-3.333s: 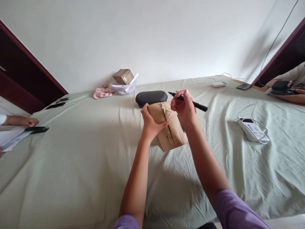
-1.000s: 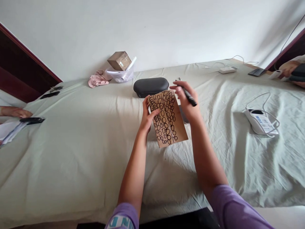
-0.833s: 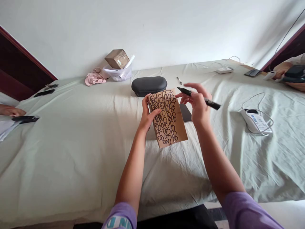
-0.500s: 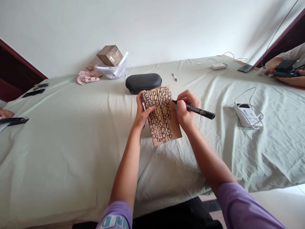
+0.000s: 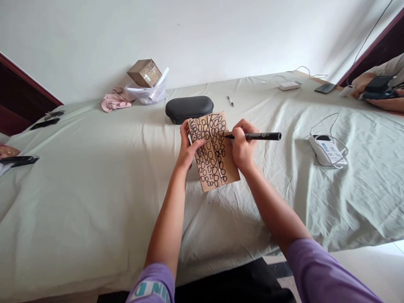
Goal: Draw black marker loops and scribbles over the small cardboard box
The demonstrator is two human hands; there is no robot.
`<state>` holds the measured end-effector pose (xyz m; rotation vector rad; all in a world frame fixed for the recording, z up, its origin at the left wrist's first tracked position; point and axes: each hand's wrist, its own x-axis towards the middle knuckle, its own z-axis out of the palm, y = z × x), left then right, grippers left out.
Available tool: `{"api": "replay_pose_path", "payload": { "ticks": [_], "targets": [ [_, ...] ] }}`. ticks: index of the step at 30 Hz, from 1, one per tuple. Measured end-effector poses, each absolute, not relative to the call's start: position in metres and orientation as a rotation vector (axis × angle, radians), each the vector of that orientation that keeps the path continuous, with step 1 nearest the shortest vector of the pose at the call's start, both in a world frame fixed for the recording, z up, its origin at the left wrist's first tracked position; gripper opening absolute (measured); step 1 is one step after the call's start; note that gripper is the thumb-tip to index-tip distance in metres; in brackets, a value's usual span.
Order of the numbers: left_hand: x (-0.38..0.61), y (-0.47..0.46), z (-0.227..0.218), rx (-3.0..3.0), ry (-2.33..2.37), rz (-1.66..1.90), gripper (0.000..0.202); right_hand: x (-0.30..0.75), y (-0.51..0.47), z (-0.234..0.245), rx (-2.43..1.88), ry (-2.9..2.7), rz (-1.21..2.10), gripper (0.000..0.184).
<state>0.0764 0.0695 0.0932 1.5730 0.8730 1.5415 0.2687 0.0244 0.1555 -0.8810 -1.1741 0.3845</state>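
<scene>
My left hand (image 5: 188, 146) grips a brown cardboard box (image 5: 232, 169) by its left side, the thumb lying on the top face. Rows of black hand-drawn loops cover most of that face, and a strip of tape runs down its middle; the right margin is plain cardboard. In my right hand (image 5: 244, 145) is a black marker (image 5: 263, 136), its tip at the loops right of the tape and its back end pointing right. Just behind the box lies a black oval hard case (image 5: 189, 108).
A clear plastic tub (image 5: 154, 96) holding a small carton (image 5: 144, 72) stands by the wall beside a pink cloth (image 5: 116, 99). To the right lies a white corded device (image 5: 328, 150). Farther back are a small pen (image 5: 230, 100) and a power strip (image 5: 289, 86). Other people's hands show at both edges.
The marker has swung to nearly level, and its tip has moved left from the box's right margin onto the loops. My left hand and the box stay almost in place.
</scene>
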Motion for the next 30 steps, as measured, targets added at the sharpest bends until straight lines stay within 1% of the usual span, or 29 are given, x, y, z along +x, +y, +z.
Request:
{"api": "replay_pose_path", "payload": {
  "ticks": [2,4,9,12,15,17,20,21,23,25,28,29,30],
  "targets": [
    [0.076,0.073,0.089,1.576,0.855,1.552,0.092,0.268,0.027,0.153,-0.869,-1.133,0.328,0.032],
    [0.075,0.075,0.087,1.57,0.839,1.565,0.09,0.268,0.03,0.15,-0.868,-1.16,0.303,0.027],
    [0.075,0.078,0.087,1.544,0.822,1.575,0.091,0.275,0.033,0.153,-0.836,-1.261,0.311,0.023],
    [0.075,0.078,0.088,1.471,0.831,1.59,0.089,0.298,0.03,0.153,-0.789,-1.168,0.256,0.014],
    [0.076,0.077,0.09,1.406,0.797,1.61,0.084,0.335,0.023,0.133,-0.894,-1.104,0.33,0.018],
    [0.077,0.076,0.09,1.367,0.75,1.605,0.081,0.358,0.018,0.109,-1.019,-1.159,0.481,0.02],
    [0.076,0.074,0.09,1.294,0.708,1.585,0.079,0.378,0.013,0.074,-1.053,-1.011,0.998,0.046],
    [0.075,0.073,0.091,1.276,0.708,1.587,0.079,0.381,0.012,0.067,-1.032,-0.941,1.161,0.051],
    [0.074,0.071,0.092,1.261,0.723,1.603,0.077,0.382,0.011,0.058,-1.023,-0.897,1.326,0.052],
    [0.074,0.068,0.094,1.262,0.743,1.61,0.076,0.38,0.009,0.055,-1.12,-1.021,1.284,0.05],
    [0.074,0.066,0.096,1.252,0.758,1.599,0.076,0.377,0.005,0.056,-1.388,-1.375,1.055,0.063],
    [0.075,0.066,0.096,1.242,0.761,1.598,0.077,0.375,0.002,0.056,-1.473,-1.516,0.968,0.063],
    [0.075,0.066,0.096,1.229,0.763,1.6,0.077,0.374,-0.001,0.057,-1.553,-1.653,0.874,0.059]
  ]
}}
